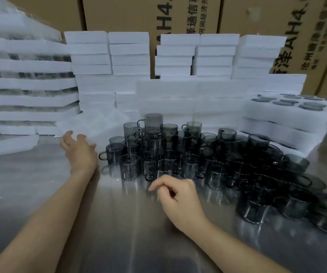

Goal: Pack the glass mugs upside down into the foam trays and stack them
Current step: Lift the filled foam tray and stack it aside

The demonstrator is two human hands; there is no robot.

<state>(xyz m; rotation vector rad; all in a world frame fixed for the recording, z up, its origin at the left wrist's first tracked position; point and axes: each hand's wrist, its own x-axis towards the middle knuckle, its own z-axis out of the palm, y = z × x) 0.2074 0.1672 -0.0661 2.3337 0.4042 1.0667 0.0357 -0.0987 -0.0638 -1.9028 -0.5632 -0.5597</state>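
Several smoky grey glass mugs (pixel 194 154) stand crowded, some stacked, on the steel table (pixel 109 223), spreading from the middle to the right. My left hand (pixel 79 149) reaches forward, fingers loosely spread, at the near edge of a blurred white foam tray (pixel 93 125) lying tilted just left of the mugs; whether it touches the tray is unclear. My right hand (pixel 176 196) hovers over the table just in front of the nearest mugs, fingers loosely curled, holding nothing. At the right, a foam tray (pixel 284 113) with mug bottoms showing in its holes tops a short stack.
Tall stacks of white foam trays (pixel 131 56) line the back; packed trays (pixel 25 83) are piled high at the left. A loose foam slab (pixel 9 146) lies on the table at the left. Brown cardboard cartons (pixel 188 14) stand behind.
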